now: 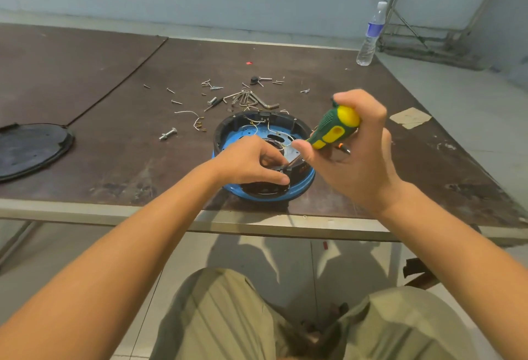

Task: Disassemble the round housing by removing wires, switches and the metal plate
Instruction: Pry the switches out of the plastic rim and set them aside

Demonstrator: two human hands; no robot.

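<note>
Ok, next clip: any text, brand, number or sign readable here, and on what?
Nothing can be read.
Water bottle: blue label, print too small and blurred.
Round housing: faint reddish marks on the near wall, too blurred.
Screwdriver in the right hand: no lettering shows.

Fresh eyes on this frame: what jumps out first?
First is the green-and-yellow screwdriver, gripped in the right hand right of centre. Its tip angles down into the blue-and-black round housing at the near edge of the table. The left hand curls its fingers inside the housing by that tip, and what they hold is hidden. Behind the housing lies a scatter of loose screws and hex keys.
</note>
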